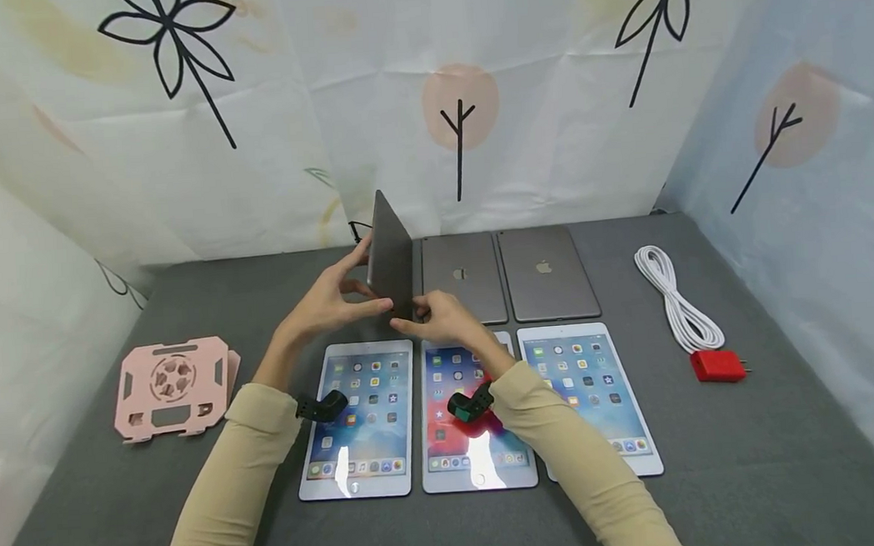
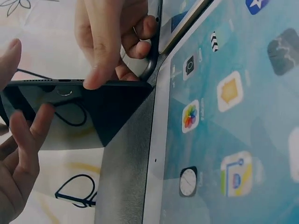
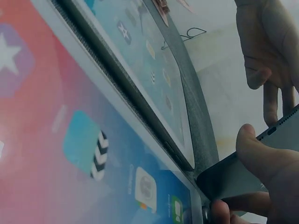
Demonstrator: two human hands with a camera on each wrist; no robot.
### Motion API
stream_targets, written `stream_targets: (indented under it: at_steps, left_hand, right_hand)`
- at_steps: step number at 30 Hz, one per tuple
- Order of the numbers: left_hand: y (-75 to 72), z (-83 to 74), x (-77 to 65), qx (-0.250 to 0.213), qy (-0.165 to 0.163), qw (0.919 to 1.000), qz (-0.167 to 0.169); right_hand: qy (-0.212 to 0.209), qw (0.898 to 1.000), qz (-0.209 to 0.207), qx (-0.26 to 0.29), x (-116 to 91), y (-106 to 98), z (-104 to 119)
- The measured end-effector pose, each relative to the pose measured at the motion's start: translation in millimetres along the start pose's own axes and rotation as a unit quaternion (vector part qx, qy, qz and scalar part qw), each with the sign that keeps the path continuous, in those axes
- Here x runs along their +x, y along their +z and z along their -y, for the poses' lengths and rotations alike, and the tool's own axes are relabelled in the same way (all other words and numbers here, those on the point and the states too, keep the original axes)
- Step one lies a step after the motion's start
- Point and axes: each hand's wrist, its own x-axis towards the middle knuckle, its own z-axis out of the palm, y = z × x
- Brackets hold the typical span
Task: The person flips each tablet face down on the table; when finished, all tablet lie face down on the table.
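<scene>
A dark grey tablet (image 1: 391,255) stands upright on the table, left of two tablets lying back-up. Its dark screen (image 2: 70,112) faces left. My left hand (image 1: 331,300) grips it from the left, fingers spread on the screen side and thumb by the near edge. From the right, my right hand (image 1: 443,316) pinches the lower near corner between thumb and fingers. The right wrist view shows that thumb (image 3: 252,149) laid along the edge with the port. Closest to my hands lies a lit white tablet (image 1: 359,411), screen up.
Two more lit white tablets, a middle one (image 1: 443,473) and a right one (image 1: 587,397), lie under my right forearm. Behind are grey tablets (image 1: 463,275) (image 1: 548,274). A pink stand (image 1: 174,389) lies left; a white cable (image 1: 672,300) and red charger (image 1: 718,365) lie right.
</scene>
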Motion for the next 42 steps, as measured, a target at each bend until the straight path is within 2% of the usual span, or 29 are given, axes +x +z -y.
stream_targets:
  at_steps: [8, 13, 19, 24, 27, 31, 34, 36, 39, 42]
  left_hand:
    - [-5.1, 12.5, -8.0, -0.085, -0.043, 0.9952, -0.021]
    - [-11.0, 20.7, -14.8, -0.104, -0.061, 0.9923, -0.03]
    - [-15.3, 31.2, -20.7, -0.104, -0.085, 0.9903, -0.036]
    - [-16.3, 41.4, -26.2, -0.073, -0.139, 0.9866, -0.046]
    - [-15.8, 47.5, -28.8, -0.074, -0.172, 0.9808, -0.053]
    - [-14.0, 51.2, -29.9, -0.159, -0.198, 0.9655, -0.059]
    - [-12.6, 52.9, -30.1, -0.218, -0.2, 0.9535, -0.058]
    - [-11.9, 55.6, -30.1, -0.226, -0.202, 0.9514, -0.054]
    - [-10.3, 59.9, -29.3, -0.199, -0.208, 0.9566, -0.045]
    - [-8.7, 63.5, -27.9, -0.137, -0.212, 0.9668, -0.038]
  right_hand:
    - [-0.011, 1.0, 0.013, -0.005, 2.7, 3.5, -0.5]
    - [-0.002, 1.0, 0.007, -0.01, 2.2, 4.6, 0.5]
    - [0.001, 1.0, 0.004, -0.014, 1.5, 3.5, -0.4]
    - [0.01, 1.0, 0.007, 0.004, 1.0, 3.1, -3.1]
    - [0.02, 0.999, 0.001, 0.028, -1.4, 3.4, -3.2]
    - [0.032, 0.998, -0.024, 0.052, -3.9, 5.8, -2.4]
    - [0.037, 0.996, -0.041, 0.066, -3.7, 7.9, -3.1]
    - [0.038, 0.996, -0.048, 0.071, -3.2, 8.8, -3.7]
    - [0.04, 0.996, -0.061, 0.057, -1.9, 9.9, -5.1]
    - [0.036, 0.997, -0.072, 0.018, 0.1, 10.8, -6.7]
